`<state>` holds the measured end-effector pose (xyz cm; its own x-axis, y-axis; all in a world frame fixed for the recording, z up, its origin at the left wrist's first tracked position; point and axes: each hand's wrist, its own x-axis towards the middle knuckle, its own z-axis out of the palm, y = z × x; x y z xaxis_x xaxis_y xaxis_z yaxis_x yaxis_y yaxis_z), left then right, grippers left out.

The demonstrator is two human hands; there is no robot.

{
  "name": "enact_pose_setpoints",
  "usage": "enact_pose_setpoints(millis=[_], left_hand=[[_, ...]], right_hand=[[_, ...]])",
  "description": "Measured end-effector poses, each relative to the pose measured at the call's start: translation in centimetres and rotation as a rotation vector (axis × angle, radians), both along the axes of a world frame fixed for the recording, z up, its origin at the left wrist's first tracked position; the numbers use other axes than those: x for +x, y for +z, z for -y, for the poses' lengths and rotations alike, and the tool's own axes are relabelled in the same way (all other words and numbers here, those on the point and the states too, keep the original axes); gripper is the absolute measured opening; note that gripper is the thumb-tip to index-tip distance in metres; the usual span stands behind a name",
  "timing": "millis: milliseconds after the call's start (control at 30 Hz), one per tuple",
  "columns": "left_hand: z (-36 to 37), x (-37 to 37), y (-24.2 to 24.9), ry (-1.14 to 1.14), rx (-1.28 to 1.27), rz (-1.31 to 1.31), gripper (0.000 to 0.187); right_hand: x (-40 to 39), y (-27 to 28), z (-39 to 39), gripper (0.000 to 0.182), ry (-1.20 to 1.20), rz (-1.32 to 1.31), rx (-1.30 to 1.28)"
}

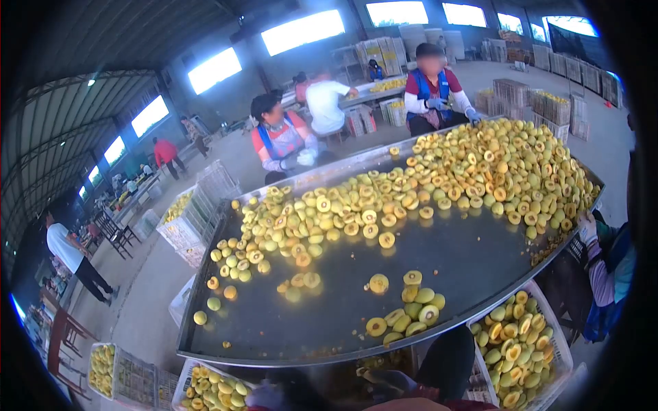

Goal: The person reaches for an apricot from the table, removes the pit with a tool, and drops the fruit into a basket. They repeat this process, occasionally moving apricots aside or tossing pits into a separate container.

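Halved yellow-green fruits are heaped along the far side and right of a dark metal table. A smaller group of halves lies near its front edge. Low at the bottom, my left hand, pale, gloved and blurred, is beside a crate of fruit halves. My right hand is dim and smeared below the table's front edge; its fingers and anything in them cannot be made out.
A full fruit crate stands at the front right. Two seated people in blue vests face the table's far side; another person's hand touches its right edge. Stacked crates stand left, with chairs beyond.
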<state>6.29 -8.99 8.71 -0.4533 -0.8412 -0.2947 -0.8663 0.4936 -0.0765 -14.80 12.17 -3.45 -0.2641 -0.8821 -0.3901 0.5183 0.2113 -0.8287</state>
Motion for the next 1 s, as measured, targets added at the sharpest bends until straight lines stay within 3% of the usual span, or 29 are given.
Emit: enact_pose_setpoints(millis=[67, 133, 167, 200, 233, 267, 333, 433, 533, 567, 633, 700, 800, 900, 1000], left_hand=[[3.2, 3.1, -1.5, 0.036, -0.119, 0.154, 0.059], [3.0, 0.0, 0.0, -0.141, 0.033, -0.247, 0.059], [2.3, -2.7, -0.1, -0.208, 0.071, -0.320, 0.054], [0.9, -5.6, 0.3, -0.338, 0.049, -0.422, 0.050], [0.5, -8.4, -0.5, -0.668, 0.005, -0.494, 0.051], [0.4, -12.1, -3.2, -0.518, 0.161, -0.439, 0.052], [-1.0, -17.3, -6.5, -0.595, 0.254, -0.239, 0.056], [-2.4, -21.0, -6.3, -0.584, 0.312, -0.156, 0.063], [0.7, -21.8, -15.3, -0.698, 0.261, -0.131, 0.064], [-0.3, -21.1, -8.5, -0.561, 0.452, -0.148, 0.062], [-0.7, -20.5, -6.0, -0.612, 0.238, -0.136, 0.062], [-0.5, -21.2, -6.6, -0.650, 0.021, -0.149, 0.063], [-1.8, -23.1, -5.4, -0.774, 0.069, -0.322, 0.058], [-3.3, -25.6, -8.4, -1.067, 0.204, -0.367, 0.052], [-3.9, -27.2, -6.8, -0.965, 0.416, -0.240, 0.056]], right_hand=[[1.0, -0.9, -0.8, 0.028, 0.036, 0.026, -0.004], [1.8, -1.4, -1.0, 0.029, 0.073, 0.050, -0.010], [2.1, -1.6, -1.1, 0.029, 0.083, 0.061, -0.010], [2.5, -1.9, -1.2, 0.029, 0.083, 0.075, -0.007], [2.6, -2.1, -1.2, 0.029, 0.070, 0.088, 0.001], [2.8, -2.5, -1.4, 0.029, 0.058, 0.103, 0.009], [2.8, -3.6, -2.0, 0.030, 0.016, 0.129, 0.040], [3.4, -6.4, -3.4, 0.030, -0.058, 0.171, 0.085], [4.2, -8.9, -4.5, 0.031, -0.110, 0.214, 0.121], [4.3, -9.4, -4.8, 0.031, -0.125, 0.226, 0.127], [4.6, -9.3, -4.6, 0.031, -0.141, 0.245, 0.120], [5.3, -8.2, -4.2, 0.031, -0.161, 0.297, 0.097], [5.5, -5.3, -3.6, 0.030, -0.152, 0.246, 0.032], [5.4, -1.8, -3.2, 0.029, -0.119, -0.011, -0.062], [6.0, 0.5, -3.0, 0.030, -0.154, -0.040, -0.025]])
